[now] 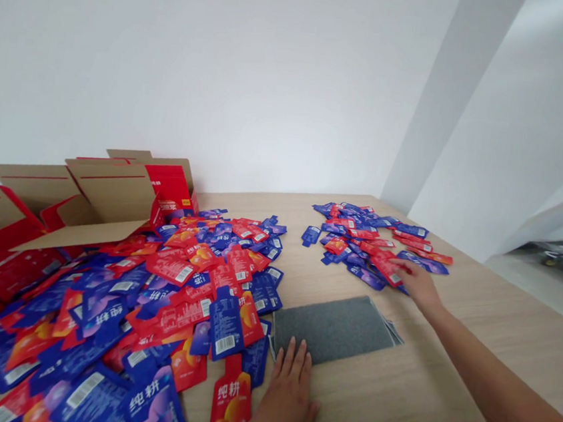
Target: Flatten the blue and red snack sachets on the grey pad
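Observation:
My left hand [287, 393] lies flat with its fingers stretched out, the fingertips on the near edge of a folded grey cloth [334, 327]. Beyond the cloth, my right hand [417, 282] has its fingers closed at the end of a red pouch [384, 265], at the near edge of the smaller pile. This right pile mixes red pouches with blue pouches [365, 275]. A larger heap of red and blue pouches spreads to the left of the cloth, with a blue pouch [225, 322] near its right edge and a red pouch [231, 404] beside my left hand.
Open red cardboard boxes [112, 196] with brown inner flaps stand at the back left, against the white wall [285, 77]. The wooden table [372, 402] has its right edge beyond my right arm. Some items lie on the floor at the far right.

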`<state>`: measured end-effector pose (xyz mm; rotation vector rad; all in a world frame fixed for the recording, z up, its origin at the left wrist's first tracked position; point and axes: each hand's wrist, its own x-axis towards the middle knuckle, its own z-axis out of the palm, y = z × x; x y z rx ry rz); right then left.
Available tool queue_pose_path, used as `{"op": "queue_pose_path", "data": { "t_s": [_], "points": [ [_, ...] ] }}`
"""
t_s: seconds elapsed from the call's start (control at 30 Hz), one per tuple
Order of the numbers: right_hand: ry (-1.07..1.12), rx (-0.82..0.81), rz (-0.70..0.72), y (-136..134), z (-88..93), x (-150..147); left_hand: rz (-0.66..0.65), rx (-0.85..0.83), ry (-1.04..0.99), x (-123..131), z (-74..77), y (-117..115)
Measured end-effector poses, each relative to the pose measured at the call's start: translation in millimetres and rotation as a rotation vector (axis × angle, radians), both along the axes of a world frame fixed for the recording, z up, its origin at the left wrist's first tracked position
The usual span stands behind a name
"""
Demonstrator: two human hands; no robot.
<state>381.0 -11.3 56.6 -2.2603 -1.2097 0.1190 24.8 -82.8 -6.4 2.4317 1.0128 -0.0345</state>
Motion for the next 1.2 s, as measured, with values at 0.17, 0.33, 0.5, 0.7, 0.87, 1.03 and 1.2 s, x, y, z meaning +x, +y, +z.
{"op": "queue_pose_path", "data": {
  "t_s": [0.17,0.33,0.5,0.7,0.87,1.03,1.2],
  "points": [
    [0.397,0.198,0.416,-27,-34.4,-89,0.004,-0.005,-0.026,-2,1.9,-1],
    [-0.012,0.101,0.612,-56,-59.2,-141,-0.009,0.020,-0.009,-1,3.6,-2],
    [-0.366,0.069,0.661,-48,-57.3,-166,-0.009,0.028,0.005,0,2.6,-2],
    [-0.446,-0.028,0.759,-38,-87.2,-172,-0.010,-0.004,-0.008,-2,2.5,-1],
    [-0.461,-0.002,0.558,-31,-101.7,-111,0.003,-0.037,-0.006,-1,2.6,-2],
    [-0.480,0.048,0.577,-26,-104.7,-132,0.008,-0.031,-0.027,2,0.6,-3],
    [-0.468,0.072,0.723,-27,-101.6,-178,0.004,-0.029,-0.029,-1,3.4,-2]
  ]
}}
